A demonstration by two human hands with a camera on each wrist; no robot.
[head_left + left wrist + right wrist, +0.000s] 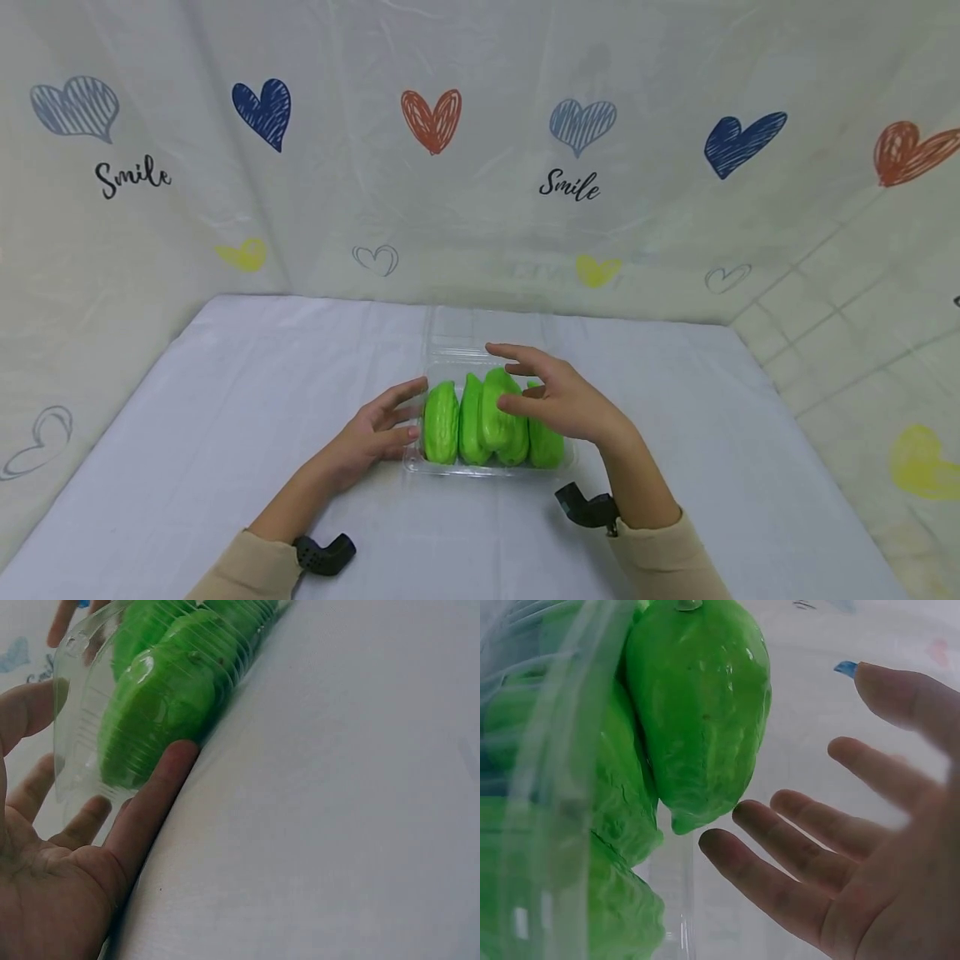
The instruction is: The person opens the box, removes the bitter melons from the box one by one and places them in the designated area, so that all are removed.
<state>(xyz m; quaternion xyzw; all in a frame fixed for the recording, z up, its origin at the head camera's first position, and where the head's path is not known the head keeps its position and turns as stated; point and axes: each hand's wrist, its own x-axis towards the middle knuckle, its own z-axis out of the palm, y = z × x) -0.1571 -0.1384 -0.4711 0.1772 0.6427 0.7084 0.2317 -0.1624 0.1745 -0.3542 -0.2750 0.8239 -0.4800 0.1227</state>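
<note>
Tan sleeves [667, 562] come nearest, behind both hands. The left hand [358, 442], fingers loosely spread and gripping nothing, is at the left wall of a clear plastic box [487, 472]. Between the hands, the uppermost green vegetable [496, 417] lies over other green pieces [441, 423] — long axis running away from the person, the right hand [570, 404] nearer, wide and holding nothing just beside it. Beyond both hands: the folded-back lid [468, 332], then the heart-printed wall cloth [480, 212].
</note>
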